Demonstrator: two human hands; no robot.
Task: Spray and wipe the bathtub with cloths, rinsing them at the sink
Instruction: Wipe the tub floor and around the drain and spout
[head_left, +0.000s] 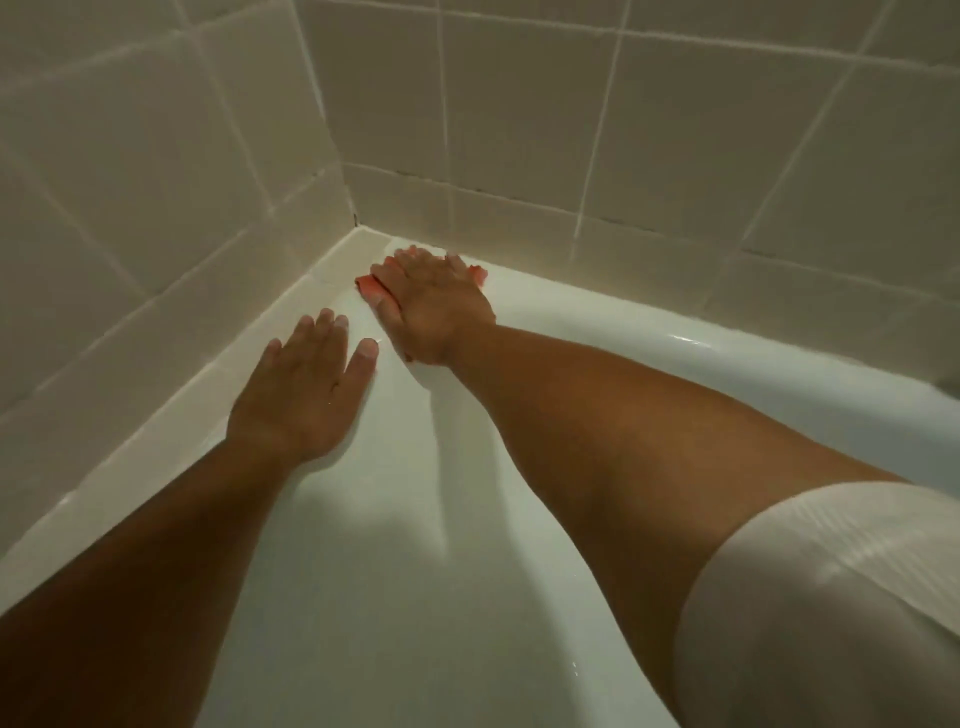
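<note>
Pink cloth in glossy white bathtub corner, under flat right grip; left grip flat too.

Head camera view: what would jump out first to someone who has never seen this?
Two bare arms reaching into a glossy white bathtub fill the picture. In the far corner, the right hand presses flat on a small pink-red cloth, the only bright colour, where the tub meets the beige tiled wall. The left hand rests flat on the tub's edge, nearer the camera and apart from the cloth.
</note>
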